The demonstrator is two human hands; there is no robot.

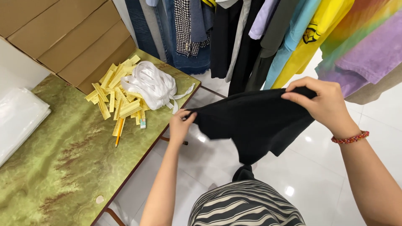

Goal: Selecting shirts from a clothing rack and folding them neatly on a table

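Left hand [181, 124] and right hand [323, 101] pinch opposite edges of black fabric garment [253, 123], stretched taut for spreading; green marbled bench [63, 163] left, yellow paper strips [115, 98] far

We hold a garment [255, 121] stretched between our left hand [181, 125] and right hand [322, 104], out past the table's [63, 167] right edge and above the floor [318, 167]. On the table, near its far right corner, lies a heap of ribbon [150, 83], with a pile of paper tags [115, 98] just left of it and touching it. A pencil [118, 133] lies at the near side of the tags. Plastic bags [19, 119] sit at the left edge. Cardboard boxes [71, 37] stand behind the far edge. Hanging clothes [268, 33] fill the space behind the garment.
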